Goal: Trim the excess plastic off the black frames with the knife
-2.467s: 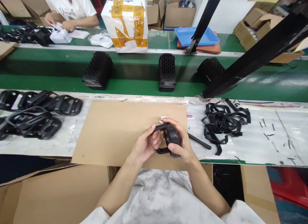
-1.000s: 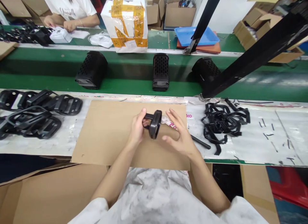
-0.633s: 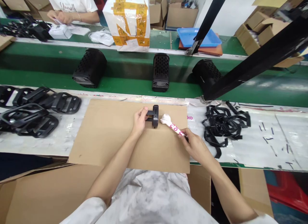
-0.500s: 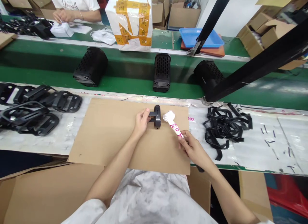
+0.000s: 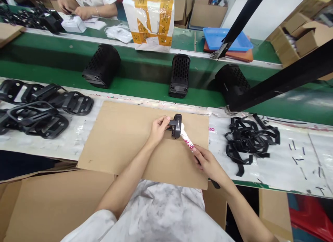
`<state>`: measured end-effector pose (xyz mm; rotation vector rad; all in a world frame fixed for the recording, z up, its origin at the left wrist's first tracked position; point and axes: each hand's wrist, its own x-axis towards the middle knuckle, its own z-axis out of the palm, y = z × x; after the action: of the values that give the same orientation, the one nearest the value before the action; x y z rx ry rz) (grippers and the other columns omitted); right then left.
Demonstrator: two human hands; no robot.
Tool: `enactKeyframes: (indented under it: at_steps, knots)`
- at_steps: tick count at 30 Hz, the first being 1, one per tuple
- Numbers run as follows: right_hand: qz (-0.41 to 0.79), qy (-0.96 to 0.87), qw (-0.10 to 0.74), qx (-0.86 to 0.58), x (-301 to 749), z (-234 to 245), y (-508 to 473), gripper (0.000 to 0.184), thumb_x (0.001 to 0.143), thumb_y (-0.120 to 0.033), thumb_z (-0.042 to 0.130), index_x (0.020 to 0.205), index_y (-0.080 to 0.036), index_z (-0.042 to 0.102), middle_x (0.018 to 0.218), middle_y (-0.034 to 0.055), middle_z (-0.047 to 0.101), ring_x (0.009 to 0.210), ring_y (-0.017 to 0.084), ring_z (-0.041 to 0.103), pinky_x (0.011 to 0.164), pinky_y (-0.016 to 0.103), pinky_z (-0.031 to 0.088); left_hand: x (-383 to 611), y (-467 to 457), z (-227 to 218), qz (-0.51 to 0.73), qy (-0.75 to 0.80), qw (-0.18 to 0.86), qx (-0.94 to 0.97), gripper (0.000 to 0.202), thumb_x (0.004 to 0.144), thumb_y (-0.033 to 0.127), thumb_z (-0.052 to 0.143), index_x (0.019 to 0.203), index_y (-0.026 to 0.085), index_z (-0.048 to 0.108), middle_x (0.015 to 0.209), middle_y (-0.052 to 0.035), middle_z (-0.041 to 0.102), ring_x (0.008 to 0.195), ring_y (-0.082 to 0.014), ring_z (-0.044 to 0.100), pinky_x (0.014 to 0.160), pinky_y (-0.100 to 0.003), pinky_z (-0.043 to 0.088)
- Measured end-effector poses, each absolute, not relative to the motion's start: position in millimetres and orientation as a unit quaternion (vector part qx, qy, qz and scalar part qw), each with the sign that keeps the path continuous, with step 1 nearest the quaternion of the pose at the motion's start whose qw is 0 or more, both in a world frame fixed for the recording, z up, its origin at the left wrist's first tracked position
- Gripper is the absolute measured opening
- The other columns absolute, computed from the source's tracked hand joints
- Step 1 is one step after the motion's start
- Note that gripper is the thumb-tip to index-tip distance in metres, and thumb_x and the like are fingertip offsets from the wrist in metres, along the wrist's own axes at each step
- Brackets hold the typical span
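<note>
My left hand pinches a small black plastic part by its handle and holds it upright on a brown cardboard sheet. My right hand is closed round the dark handle of a tool whose white, pink-printed wrapped head touches the right face of the black part. The handle's end sticks out below my wrist.
A heap of black plastic frames lies at the left, a tangle of black strips at the right. Three black perforated housings stand on the green conveyor. Beyond it a taped white parcel, a blue tray, and another person's hands.
I moved the black part from both hands to my left hand alone and stood it on the cardboard. My right hand picked up the wrapped tool and brought its head against the part.
</note>
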<state>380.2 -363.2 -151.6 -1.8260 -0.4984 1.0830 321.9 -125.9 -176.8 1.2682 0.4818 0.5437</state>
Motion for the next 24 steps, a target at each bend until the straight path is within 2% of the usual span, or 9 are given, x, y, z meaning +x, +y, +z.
enactKeyframes:
  at_steps: [2,4,6,8,11,13,17,20,24]
  knots:
    - [0.374,-0.229,0.449,-0.779,375.7,-150.3,-363.0,0.045,0.105,-0.060,0.046,0.110,-0.020,0.067,0.065,-0.0047,0.046,0.053,0.013,0.044,0.049,0.024,0.038,323.2,-129.0,-177.4,0.260,0.224,0.744,0.574,0.063,0.083,0.072,0.069,0.060,0.021,0.039,0.059,0.0049,0.030,0.056,-0.0099,0.027,0.054,-0.025,0.027]
    - [0.303,-0.249,0.429,-0.814,371.5,-147.9,-362.1,0.049,0.106,-0.056,0.043,0.131,-0.021,0.066,0.069,-0.0014,0.056,0.060,0.017,0.053,0.058,0.027,0.045,324.6,-133.4,-178.9,0.272,0.236,0.740,0.569,0.062,0.084,0.070,0.068,0.061,0.021,0.039,0.061,0.0046,0.029,0.057,-0.0104,0.028,0.056,-0.026,0.027]
    - [0.274,-0.272,0.402,-0.830,369.8,-145.3,-361.8,0.051,0.106,-0.054,0.044,0.139,-0.022,0.066,0.076,0.0025,0.065,0.071,0.023,0.062,0.065,0.030,0.049,325.9,-138.1,-180.7,0.283,0.252,0.731,0.567,0.059,0.087,0.067,0.067,0.063,0.021,0.038,0.064,0.0040,0.029,0.060,-0.0111,0.030,0.058,-0.026,0.029]
    - [0.289,-0.281,0.381,-0.832,370.6,-143.3,-363.2,0.050,0.105,-0.055,0.046,0.135,-0.022,0.070,0.075,0.0031,0.067,0.071,0.025,0.063,0.064,0.031,0.049,326.7,-141.8,-182.2,0.290,0.263,0.726,0.566,0.058,0.089,0.064,0.066,0.064,0.021,0.036,0.066,0.0034,0.029,0.062,-0.0115,0.031,0.060,-0.026,0.030]
    - [0.295,-0.247,0.399,-0.832,373.2,-142.5,-366.2,0.050,0.105,-0.057,0.044,0.124,-0.021,0.073,0.062,-0.0009,0.054,0.056,0.020,0.051,0.054,0.028,0.042,327.4,-143.9,-183.3,0.288,0.265,0.730,0.560,0.057,0.090,0.063,0.065,0.065,0.021,0.035,0.067,0.0034,0.028,0.063,-0.0117,0.031,0.061,-0.026,0.031]
    - [0.287,-0.240,0.413,-0.831,374.8,-142.9,-366.5,0.050,0.106,-0.057,0.042,0.119,-0.020,0.074,0.060,-0.0019,0.050,0.054,0.018,0.047,0.052,0.027,0.039,327.7,-143.5,-183.6,0.287,0.262,0.731,0.560,0.056,0.089,0.063,0.065,0.065,0.021,0.036,0.067,0.0035,0.029,0.063,-0.0119,0.031,0.062,-0.026,0.032]
    - [0.303,-0.277,0.373,-0.832,377.9,-143.8,-363.4,0.048,0.104,-0.058,0.048,0.119,-0.022,0.075,0.059,-0.0024,0.050,0.056,0.018,0.048,0.053,0.026,0.037,328.2,-142.8,-184.2,0.287,0.259,0.730,0.564,0.056,0.089,0.064,0.065,0.066,0.021,0.037,0.066,0.0034,0.032,0.063,-0.0119,0.033,0.062,-0.026,0.031]
    - [0.280,-0.259,0.378,-0.844,379.3,-144.1,-361.5,0.049,0.105,-0.058,0.045,0.115,-0.021,0.075,0.062,-0.0017,0.053,0.057,0.017,0.048,0.055,0.027,0.038,329.7,-144.1,-184.9,0.291,0.251,0.730,0.565,0.055,0.090,0.063,0.064,0.066,0.021,0.038,0.066,0.0037,0.031,0.063,-0.0113,0.033,0.062,-0.026,0.031]
    - [0.305,-0.274,0.356,-0.840,384.3,-141.9,-366.5,0.046,0.103,-0.058,0.051,0.113,-0.021,0.076,0.061,-0.0014,0.051,0.057,0.017,0.047,0.053,0.027,0.038,332.1,-141.0,-182.2,0.289,0.261,0.752,0.532,0.057,0.085,0.062,0.071,0.064,0.021,0.038,0.063,0.0047,0.032,0.060,-0.0100,0.033,0.059,-0.025,0.031]
